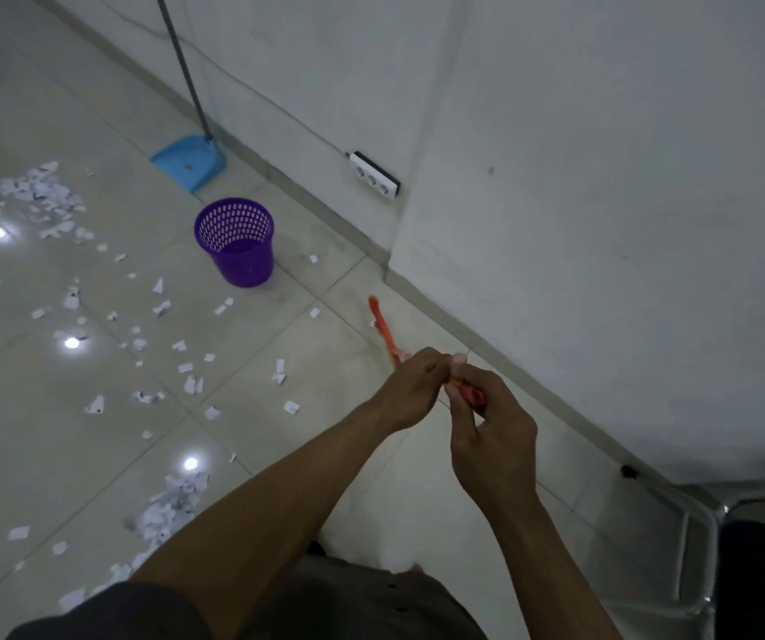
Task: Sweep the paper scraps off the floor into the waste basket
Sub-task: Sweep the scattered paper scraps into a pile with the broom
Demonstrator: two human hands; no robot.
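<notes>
Both hands grip the orange broom, the left hand ahead of the right hand. Scraps litter the floor left of the hands. The basket stands ahead and left, with the dustpan beyond it. A hard stroke would likely fling the light scraps wider or tip the basket, and the few scraps near the wall are easy to miss.

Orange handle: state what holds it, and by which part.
Both hands grip the orange broom handle near its upper end: the left hand just below, the right hand around the top. Its lower end is blurred.
</notes>
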